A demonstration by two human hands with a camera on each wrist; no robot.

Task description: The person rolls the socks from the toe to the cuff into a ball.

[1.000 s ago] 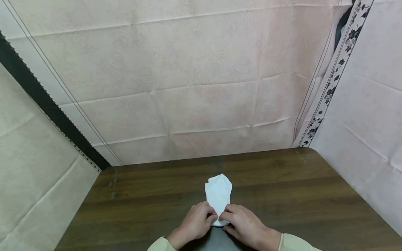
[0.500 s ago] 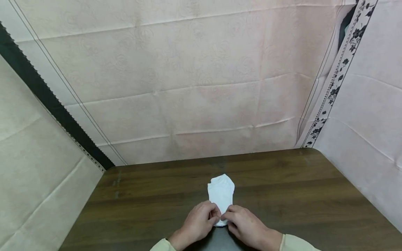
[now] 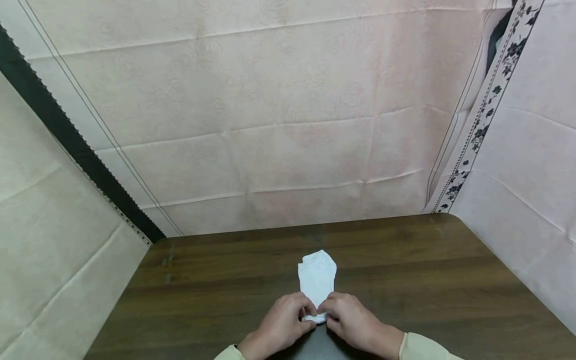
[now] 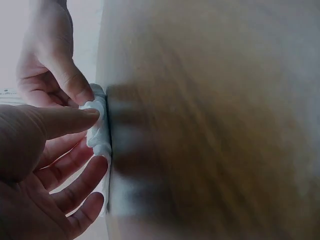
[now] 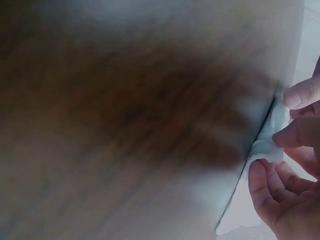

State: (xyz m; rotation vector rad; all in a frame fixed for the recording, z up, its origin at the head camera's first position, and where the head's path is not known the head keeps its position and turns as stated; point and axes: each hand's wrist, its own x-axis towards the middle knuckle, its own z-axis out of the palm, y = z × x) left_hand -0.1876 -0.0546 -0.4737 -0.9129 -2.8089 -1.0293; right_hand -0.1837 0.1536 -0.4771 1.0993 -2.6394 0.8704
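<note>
**White sheet pinched at its near end**

The left hand and right hand, nearly meeting, each hold the bunched near edge between thumb and curled fingers, almost closed. Its longer part lies on the wooden table, beyond the fingertips.
</note>
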